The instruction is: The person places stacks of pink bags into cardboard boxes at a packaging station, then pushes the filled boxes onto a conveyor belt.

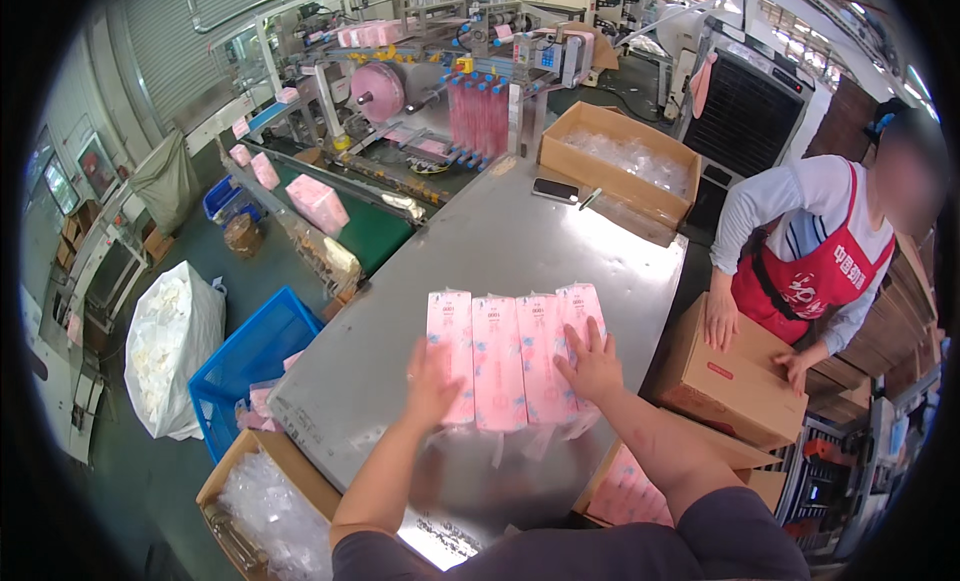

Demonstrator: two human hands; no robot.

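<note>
Several pink tissue packs (498, 366) in clear film lie side by side in a row on the metal table (390, 281). My left hand (432, 386) touches the left end of the row, its fingers stretched out and slightly blurred. At the other end, my right hand (592, 361) rests with spread fingers on the rightmost packs. Neither hand is closed around a pack. Loose film ends stick out from the packs' near edge.
Right of the table, a co-worker's hands rest on a closed carton (735, 371). Below it, an open box holds pink packs (632, 486). Cartons of clear bags stand at back (560, 146) and lower left (225, 481). A blue crate (215, 366) and green conveyor (375, 231) flank the left.
</note>
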